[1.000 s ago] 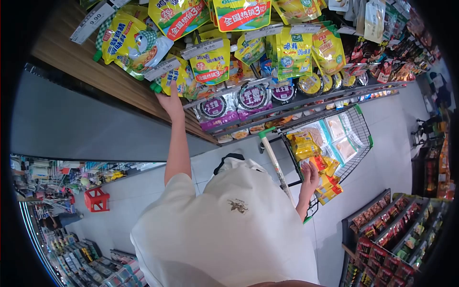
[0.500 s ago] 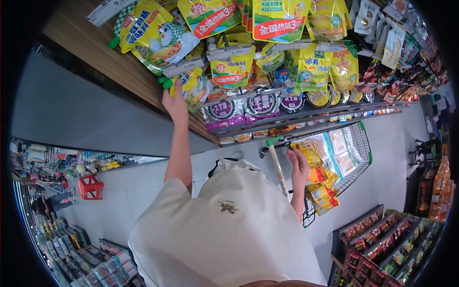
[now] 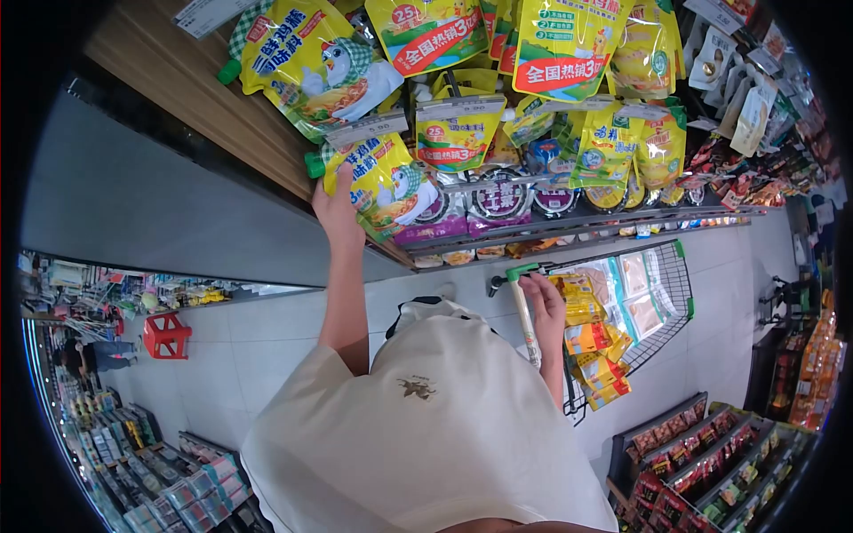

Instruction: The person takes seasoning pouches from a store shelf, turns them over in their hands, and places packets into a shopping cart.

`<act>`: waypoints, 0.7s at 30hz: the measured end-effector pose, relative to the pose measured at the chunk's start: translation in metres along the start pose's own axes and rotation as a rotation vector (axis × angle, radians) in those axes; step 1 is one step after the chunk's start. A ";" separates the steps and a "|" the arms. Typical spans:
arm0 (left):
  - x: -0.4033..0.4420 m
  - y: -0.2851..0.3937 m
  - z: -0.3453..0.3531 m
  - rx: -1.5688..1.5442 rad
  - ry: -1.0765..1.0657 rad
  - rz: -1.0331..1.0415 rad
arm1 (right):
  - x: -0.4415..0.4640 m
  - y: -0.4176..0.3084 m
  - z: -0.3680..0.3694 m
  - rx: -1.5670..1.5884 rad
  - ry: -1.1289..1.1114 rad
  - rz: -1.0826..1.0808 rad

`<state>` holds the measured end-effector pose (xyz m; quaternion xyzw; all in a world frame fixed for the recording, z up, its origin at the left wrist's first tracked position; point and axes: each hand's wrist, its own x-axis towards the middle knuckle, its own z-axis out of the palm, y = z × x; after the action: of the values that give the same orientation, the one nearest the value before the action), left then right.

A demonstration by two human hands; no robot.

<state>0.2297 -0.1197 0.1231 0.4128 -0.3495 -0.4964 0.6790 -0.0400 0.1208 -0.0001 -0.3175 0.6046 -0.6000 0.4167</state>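
My left hand (image 3: 339, 211) is closed on the left edge of a yellow seasoning pouch (image 3: 384, 191) with a green cap and a cartoon chicken. The thumb lies on its front, and the other fingers are partly hidden. Above this pouch hangs a larger-looking one of the same design (image 3: 324, 71), with a price tag (image 3: 364, 129) between them. Loosely curled, my right hand (image 3: 546, 306) is beside the shopping cart's handle (image 3: 524, 311), with nothing visible in it. Whether its fingertips touch the handle I cannot tell.
The shopping cart (image 3: 680, 302) holds yellow packets (image 3: 582, 302) and clear-fronted bags (image 3: 644, 315). More yellow pouches (image 3: 564, 53) hang to the right, above purple packs (image 3: 502, 200). A red stool (image 3: 166, 336) stands on the floor at left, and a person (image 3: 89, 355) is farther left.
The pouch at my left hand shows more of its front and sits further right in view. My right hand's fingers have curled toward the cart handle. The whole view has shifted slightly.
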 end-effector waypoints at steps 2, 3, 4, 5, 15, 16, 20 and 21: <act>-0.006 0.000 -0.004 -0.025 0.015 -0.025 | 0.002 0.002 0.003 -0.010 -0.023 -0.001; -0.007 -0.003 -0.006 -0.053 0.015 -0.028 | 0.003 0.003 0.004 -0.020 -0.037 -0.006; -0.008 -0.004 -0.009 -0.082 0.015 -0.031 | 0.004 0.003 0.006 -0.029 -0.052 -0.010; -0.009 -0.005 -0.010 -0.100 0.010 -0.039 | 0.005 0.003 0.008 -0.036 -0.067 -0.009; -0.020 -0.005 -0.020 -0.140 -0.006 -0.074 | 0.010 -0.003 0.028 -0.009 -0.172 0.037; -0.022 -0.006 -0.022 -0.133 -0.009 -0.071 | 0.010 -0.005 0.031 0.001 -0.181 0.044; -0.036 -0.006 -0.024 -0.132 -0.012 -0.145 | 0.009 -0.021 0.044 0.006 -0.247 0.076; -0.041 -0.006 -0.022 -0.140 -0.010 -0.180 | 0.010 -0.022 0.047 0.018 -0.274 0.082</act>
<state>0.2363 -0.0762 0.1060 0.3917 -0.2789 -0.5804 0.6572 -0.0057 0.0886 0.0235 -0.3676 0.5489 -0.5389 0.5226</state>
